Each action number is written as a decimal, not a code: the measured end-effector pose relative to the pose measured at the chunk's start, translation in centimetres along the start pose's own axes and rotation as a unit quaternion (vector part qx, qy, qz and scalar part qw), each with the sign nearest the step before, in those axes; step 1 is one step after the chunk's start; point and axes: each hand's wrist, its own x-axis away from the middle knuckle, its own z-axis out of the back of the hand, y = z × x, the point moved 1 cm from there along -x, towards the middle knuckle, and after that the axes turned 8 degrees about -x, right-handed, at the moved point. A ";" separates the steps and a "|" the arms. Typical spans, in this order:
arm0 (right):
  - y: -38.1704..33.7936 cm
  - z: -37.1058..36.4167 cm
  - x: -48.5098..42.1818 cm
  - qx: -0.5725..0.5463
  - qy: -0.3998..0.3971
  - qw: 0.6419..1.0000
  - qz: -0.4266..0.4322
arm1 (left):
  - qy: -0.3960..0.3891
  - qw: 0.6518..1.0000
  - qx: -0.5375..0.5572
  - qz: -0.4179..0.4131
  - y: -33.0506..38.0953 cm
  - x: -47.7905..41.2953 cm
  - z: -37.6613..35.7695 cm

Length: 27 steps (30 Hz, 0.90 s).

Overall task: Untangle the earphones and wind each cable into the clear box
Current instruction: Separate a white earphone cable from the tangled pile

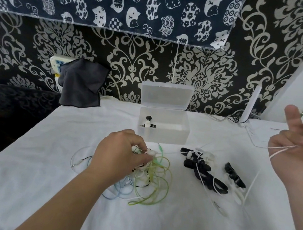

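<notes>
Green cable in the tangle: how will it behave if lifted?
Probably floppy: the green cable lies in loose, uneven loops. It would likely drag its neighbours up, since it crosses the blue cable in the tangle the left hand grips. Probably light, being so thin.

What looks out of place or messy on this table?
The earphone cables lie in one knotted heap under the left hand, green, blue and black strands crossing. A white cable trails from the right hand down to the table beside the black clips. Behind, a grey cloth hangs over a white device.
</notes>
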 end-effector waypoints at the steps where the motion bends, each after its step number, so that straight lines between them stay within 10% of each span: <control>1: -0.1 0.6 0.2 0.014 -0.008 1.000 -0.010 | 0.005 1.000 0.020 -0.002 -0.1 0.0 -0.1; 6: 1.2 0.0 0.1 0.013 0.007 0.984 -0.175 | 0.033 0.989 0.140 0.037 0.1 0.2 -0.3; 11: 1.9 -0.8 -0.7 -0.063 -0.156 0.933 -0.319 | 0.058 0.960 0.240 0.128 -0.1 0.0 -0.3; 20: 2.6 -3.7 1.2 0.107 -0.008 0.991 -0.078 | 0.044 0.913 0.316 0.256 -1.6 -0.7 -0.1; 27: 4.2 -2.9 1.7 0.424 0.062 0.903 -0.043 | 0.169 0.885 0.269 0.340 -3.7 -1.2 2.4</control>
